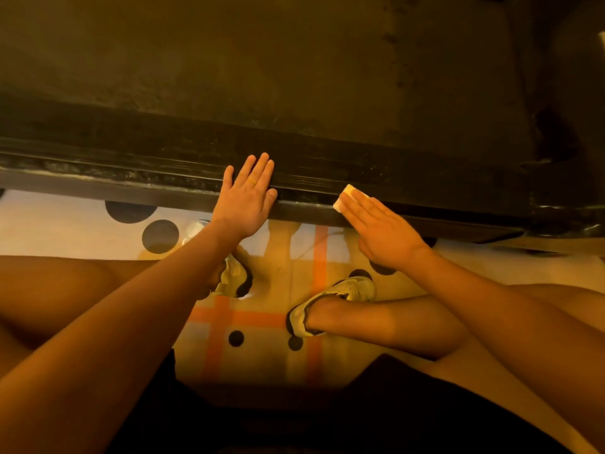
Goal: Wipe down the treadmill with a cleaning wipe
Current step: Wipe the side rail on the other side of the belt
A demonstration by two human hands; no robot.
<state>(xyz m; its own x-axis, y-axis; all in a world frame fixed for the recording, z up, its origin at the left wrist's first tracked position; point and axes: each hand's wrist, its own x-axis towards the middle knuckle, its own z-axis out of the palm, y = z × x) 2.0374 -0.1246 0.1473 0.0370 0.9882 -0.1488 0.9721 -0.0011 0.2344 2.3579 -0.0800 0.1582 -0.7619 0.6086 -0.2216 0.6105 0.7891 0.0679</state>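
Head view: the long, dark treadmill (294, 77) fills the far half of the scene, its long axis running left to right and dipping slightly nearer on the right; its wide matte belt (229, 60) lies far, and its black ribbed side rail (409, 188) runs along the near edge, dusty and pale-speckled on the left, darker and glossier towards the right; the right end of the deck meets a shiny black end piece.

The small white folded cleaning wipe (345, 198) lies on the side rail right of centre, pressed under the fingertips of the right hand (383, 231), with its far-left corner poking out beyond them; that hand is flat, fingers straight and together, pointing far and left.

The left hand (245, 198) lies flat on the same rail, left of the wipe and apart from it; fingers are straight and slightly spread, holding nothing, and a thin yellow ring (252, 181) sits on one finger.

Near the rail, the person sits with legs crossed on a pale rug (262, 355) patterned with orange stripes and black dots; pale shoes (327, 299) rest on it.
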